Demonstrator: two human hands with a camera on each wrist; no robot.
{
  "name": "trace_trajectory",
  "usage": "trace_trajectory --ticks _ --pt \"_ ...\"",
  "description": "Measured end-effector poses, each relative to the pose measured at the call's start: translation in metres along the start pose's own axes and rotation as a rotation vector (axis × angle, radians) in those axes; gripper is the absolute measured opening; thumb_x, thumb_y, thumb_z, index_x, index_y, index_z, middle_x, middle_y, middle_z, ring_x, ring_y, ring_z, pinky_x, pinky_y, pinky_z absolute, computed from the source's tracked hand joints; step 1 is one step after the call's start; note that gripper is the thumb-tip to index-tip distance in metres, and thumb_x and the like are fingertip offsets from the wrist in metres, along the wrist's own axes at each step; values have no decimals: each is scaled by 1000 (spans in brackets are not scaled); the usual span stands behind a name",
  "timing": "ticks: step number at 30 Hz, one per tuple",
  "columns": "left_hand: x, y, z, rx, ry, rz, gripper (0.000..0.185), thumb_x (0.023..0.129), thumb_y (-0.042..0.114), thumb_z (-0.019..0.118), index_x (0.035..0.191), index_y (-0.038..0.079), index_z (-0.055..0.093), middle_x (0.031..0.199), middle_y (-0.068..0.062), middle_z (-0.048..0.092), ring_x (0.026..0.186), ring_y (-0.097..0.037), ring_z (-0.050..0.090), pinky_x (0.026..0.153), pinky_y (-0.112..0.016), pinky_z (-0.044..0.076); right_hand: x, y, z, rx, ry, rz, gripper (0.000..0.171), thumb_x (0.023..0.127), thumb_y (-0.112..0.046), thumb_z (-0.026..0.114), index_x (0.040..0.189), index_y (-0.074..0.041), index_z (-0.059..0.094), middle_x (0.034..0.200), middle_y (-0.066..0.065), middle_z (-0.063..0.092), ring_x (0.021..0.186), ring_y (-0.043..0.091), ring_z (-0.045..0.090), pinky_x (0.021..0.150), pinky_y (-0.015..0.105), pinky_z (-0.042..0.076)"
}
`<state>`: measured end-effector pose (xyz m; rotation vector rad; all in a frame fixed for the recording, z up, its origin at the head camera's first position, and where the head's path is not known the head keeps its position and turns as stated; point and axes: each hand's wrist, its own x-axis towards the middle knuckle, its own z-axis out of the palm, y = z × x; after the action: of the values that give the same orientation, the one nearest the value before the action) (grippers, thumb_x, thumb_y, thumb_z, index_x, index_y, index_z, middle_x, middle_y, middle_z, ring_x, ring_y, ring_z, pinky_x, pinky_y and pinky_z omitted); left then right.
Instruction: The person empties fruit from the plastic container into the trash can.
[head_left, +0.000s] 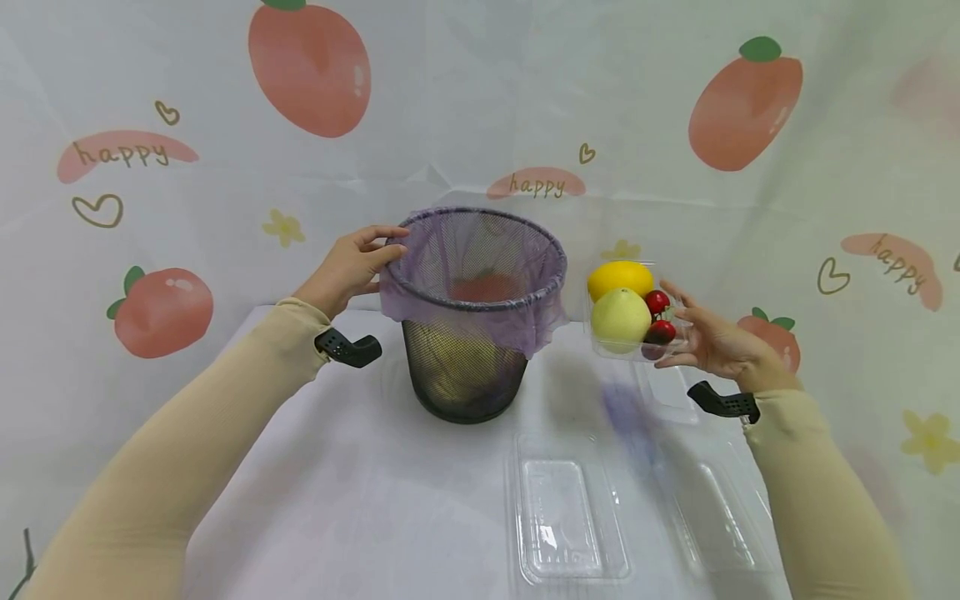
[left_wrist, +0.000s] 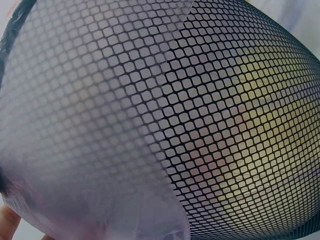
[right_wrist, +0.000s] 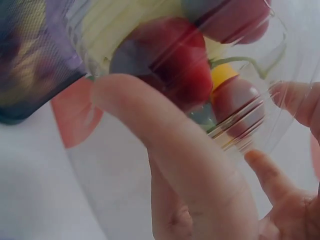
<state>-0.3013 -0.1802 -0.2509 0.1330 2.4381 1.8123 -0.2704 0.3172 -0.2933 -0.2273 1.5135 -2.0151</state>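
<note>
Black mesh bin (head_left: 465, 367), lined with a purple bag, stands mid-bench; its rim is clasped by the left hand (head_left: 352, 267). A clear plastic fruit tray (head_left: 633, 321), held beside it, is pinched by the right hand (head_left: 716, 342); contents are blurred.

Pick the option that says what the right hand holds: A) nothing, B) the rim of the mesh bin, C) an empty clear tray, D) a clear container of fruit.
D: the right hand has its grip on a clear container of fruit, raised beside the mesh bin.
</note>
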Motion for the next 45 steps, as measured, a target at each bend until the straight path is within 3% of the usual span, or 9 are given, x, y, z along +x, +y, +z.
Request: trace_trajectory --ticks 10,12,14,16,18,20,26,34,45 --pt "1 -2 -1 1 -3 8 45 99 30 55 142 23 48 135 -9 45 114 -20 48 106 -46 44 -11 -30 17 84 -38 -69 61 106 -21 28 151 -52 1 152 5 -39 103 33 67 78 44 58" --pt "1 -2 -1 2 -1 7 44 99 30 55 142 23 49 132 -7 46 110 -18 48 105 -46 45 -12 -34 21 120 -37 -79 60 106 -21 29 150 -53 6 156 3 -23 104 34 66 77 44 58" --pt "1 -2 -1 3 -2 9 44 99 31 55 142 23 48 129 -6 47 109 -17 48 105 -46 45 -13 -37 24 159 -48 -103 59 105 -20 30 150 -53 9 156 0 9 104 36 66 77 46 58" --pt "1 -2 -1 2 -4 9 45 99 31 55 142 23 48 129 -6 47 108 -17 48 106 -46 44 -13 -41 29 187 -47 -127 56 105 -20 31 149 -52 19 141 -2 36 102 36 67 76 46 58" --pt "0 -1 0 3 -6 10 45 99 30 55 143 22 48 128 -6 47 109 -17 48 106 -47 44 -12 -46 34 198 -39 -150 57 104 -20 32 150 -51 18 131 0 47 103 37 67 75 47 58" --pt "0 0 0 3 -5 7 45 99 30 55 143 22 48 129 -6 47 109 -18 48 106 -47 44 -12 -52 41 201 -16 -163 58 104 -21 36 149 -52 19 135 0 43 103 36 66 74 48 58" --pt "0 1 0 6 -2 3 45 99 30 55 143 22 48 129 -6 47 110 -17 49 106 -46 44 -5 -73 65 104 74 -175 62 102 -27 43 149 -56 13 157 1 -3 106 33 65 73 44 59" --pt "-1 0 1 0 0 7 45 99 29 55 143 20 48 129 -6 46 112 -19 48 106 -47 44 11 -95 89 42 192 -177 66 98 -27 56 147 -55 22 141 2 27 102 26 64 74 51 58" --pt "0 -1 0 -9 -7 6 46 99 29 55 144 21 47 138 -9 43 116 -21 47 107 -48 43 32 -112 111 -55 203 -157 76 95 -24 62 148 -55 17 162 0 -6 95 31 66 71 50 59"
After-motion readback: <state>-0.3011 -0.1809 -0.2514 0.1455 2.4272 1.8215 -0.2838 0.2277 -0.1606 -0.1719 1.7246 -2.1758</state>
